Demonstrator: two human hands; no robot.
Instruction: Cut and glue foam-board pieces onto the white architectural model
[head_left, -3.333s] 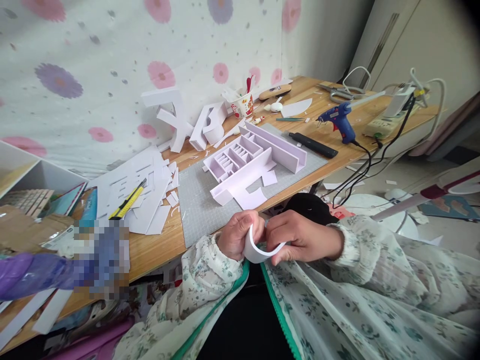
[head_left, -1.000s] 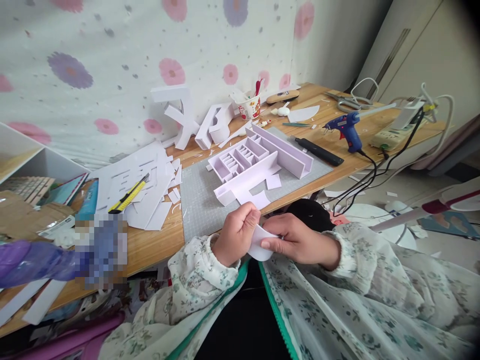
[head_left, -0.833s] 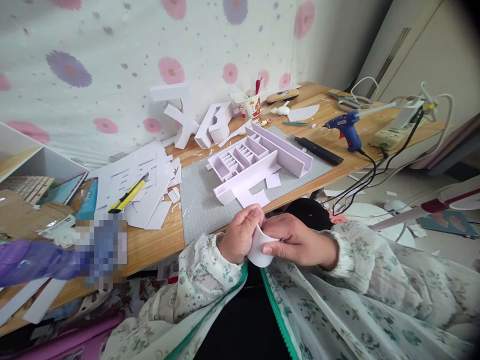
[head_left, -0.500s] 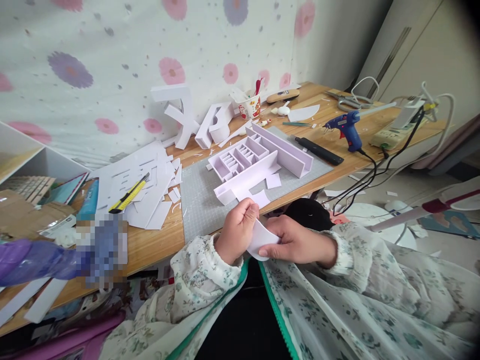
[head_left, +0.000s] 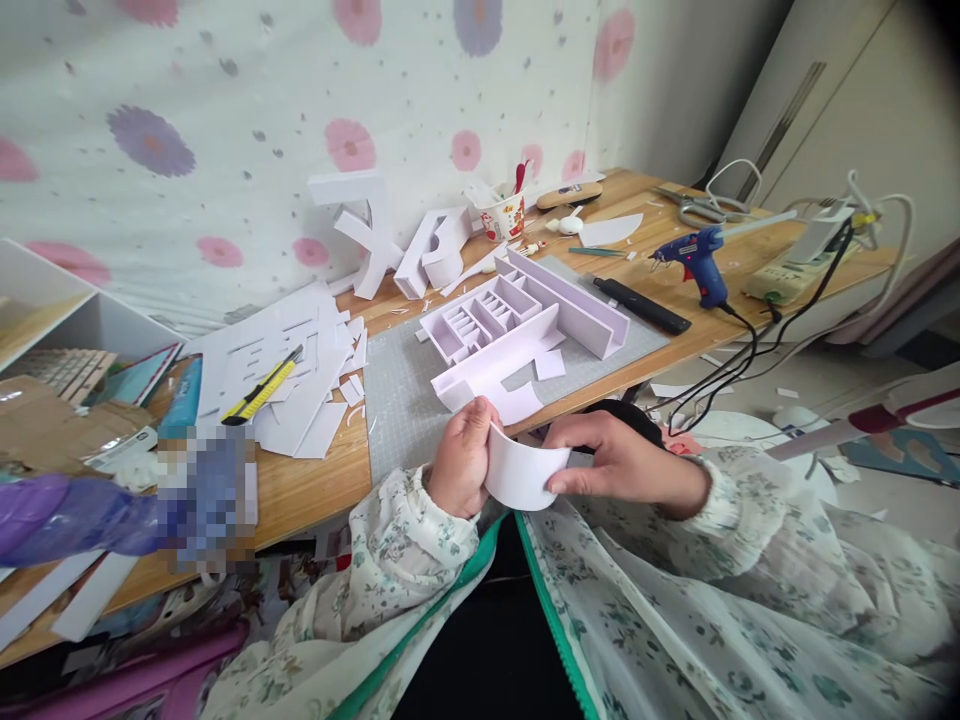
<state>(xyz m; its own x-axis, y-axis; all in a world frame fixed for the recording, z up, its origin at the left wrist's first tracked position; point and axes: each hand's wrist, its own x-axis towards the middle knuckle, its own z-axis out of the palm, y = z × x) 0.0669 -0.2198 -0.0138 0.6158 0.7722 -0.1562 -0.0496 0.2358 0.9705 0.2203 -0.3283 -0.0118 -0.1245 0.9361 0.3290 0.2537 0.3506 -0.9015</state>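
Between my two hands a white foam board strip (head_left: 528, 478) is bent into a curve, in front of the table edge. My left hand (head_left: 466, 455) is closed on its left end, thumb on top. With thumb and fingers, my right hand (head_left: 619, 462) pinches the right end. Just beyond lies a hollow white foam board letter (head_left: 502, 330) with inner dividers, on a grey cutting mat (head_left: 401, 430). Loose white pieces (head_left: 550, 364) rest by its near side.
At right a blue hot glue gun (head_left: 699, 262) stands with its cord trailing off the table, near a power strip (head_left: 795, 262). A black-handled tool (head_left: 641, 305) lies on the mat. Left are a yellow utility knife (head_left: 262, 390) and board scraps (head_left: 319, 430). Finished letters (head_left: 367, 235) stand behind.
The strip has turned and opened so its curved outer face shows more. My right hand has shifted right, and my left hand slightly left.
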